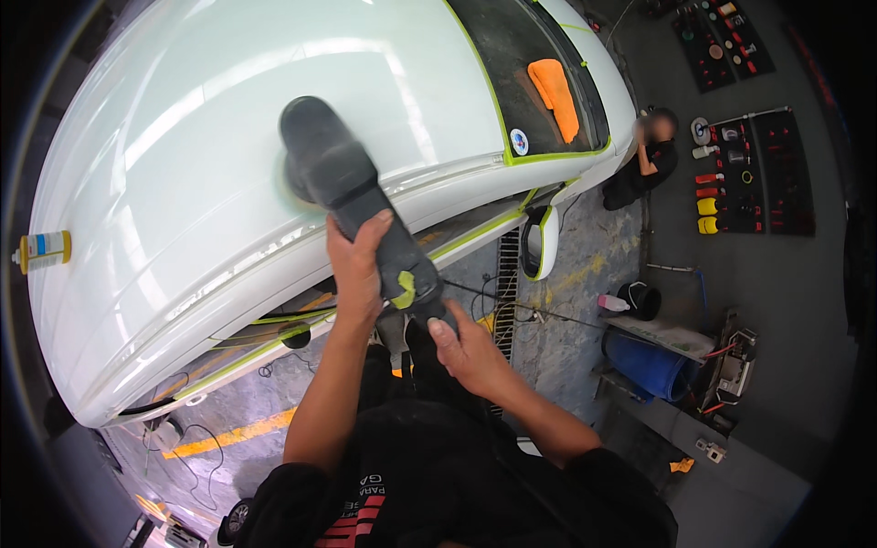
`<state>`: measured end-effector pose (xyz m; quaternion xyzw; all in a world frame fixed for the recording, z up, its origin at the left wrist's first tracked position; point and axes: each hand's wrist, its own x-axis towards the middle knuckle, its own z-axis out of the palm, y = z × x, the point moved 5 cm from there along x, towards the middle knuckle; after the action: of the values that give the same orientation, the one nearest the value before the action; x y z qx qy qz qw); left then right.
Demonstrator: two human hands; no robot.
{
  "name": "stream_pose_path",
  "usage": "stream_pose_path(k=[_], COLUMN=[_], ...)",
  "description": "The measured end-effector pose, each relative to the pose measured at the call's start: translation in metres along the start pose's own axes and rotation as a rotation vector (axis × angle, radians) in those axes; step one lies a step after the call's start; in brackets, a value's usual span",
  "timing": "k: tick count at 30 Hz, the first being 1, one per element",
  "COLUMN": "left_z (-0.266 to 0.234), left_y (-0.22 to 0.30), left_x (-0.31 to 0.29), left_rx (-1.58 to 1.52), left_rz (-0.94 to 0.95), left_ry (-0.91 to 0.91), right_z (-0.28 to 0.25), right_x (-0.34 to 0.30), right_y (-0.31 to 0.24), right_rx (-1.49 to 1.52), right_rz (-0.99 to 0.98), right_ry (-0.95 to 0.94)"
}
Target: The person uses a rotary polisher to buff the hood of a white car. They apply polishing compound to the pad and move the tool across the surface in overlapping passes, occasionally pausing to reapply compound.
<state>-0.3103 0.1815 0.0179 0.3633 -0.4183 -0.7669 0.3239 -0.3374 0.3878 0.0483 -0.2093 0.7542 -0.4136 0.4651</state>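
A dark car polisher (343, 173) rests with its round pad against the white car roof (228, 137), near the roof's side edge. My left hand (356, 260) is wrapped round the middle of its body. Further back, my right hand (468, 352) grips the rear end, next to a scrap of green tape stuck on the housing. The polisher hides most of the pad. Green masking tape (475, 239) runs along the window trim and the windshield edge.
A yellow bottle (46, 250) lies on the roof at far left. An orange cloth (554, 99) lies on the windshield. The side mirror (539, 242) juts out. Another person (644, 160) crouches by the car's front. Cables and a floor grate (507, 292) are below; a blue drum (644, 363) stands right.
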Motion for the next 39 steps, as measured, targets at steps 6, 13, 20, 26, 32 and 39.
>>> stream_pose_path(k=[6,13,20,26,32,39], left_z=[0.078,0.132,0.110,0.052,0.049,0.142], left_y=[-0.043,-0.114,-0.093,-0.052,-0.041,-0.105], left_x=[0.005,0.055,0.049,0.023,0.021,0.038], left_rx=[0.016,0.210,0.241,0.126,0.175,0.242], left_rz=[-0.072,-0.046,-0.119,-0.090,-0.124,-0.130], left_ry=[-0.114,-0.286,-0.313,-0.270,-0.260,-0.366], right_z=[-0.042,-0.060,-0.025,0.019,0.009,-0.051], right_x=[-0.005,0.035,0.038,0.012,0.015,0.027], right_y=[0.046,0.083,0.082,0.062,0.054,0.088], right_rx=[0.221,0.432,0.454,0.338,0.173,0.466], right_rz=[0.114,0.013,-0.031,0.057,-0.023,0.056], right_ry=[0.159,0.347,0.327,0.185,0.256,0.361])
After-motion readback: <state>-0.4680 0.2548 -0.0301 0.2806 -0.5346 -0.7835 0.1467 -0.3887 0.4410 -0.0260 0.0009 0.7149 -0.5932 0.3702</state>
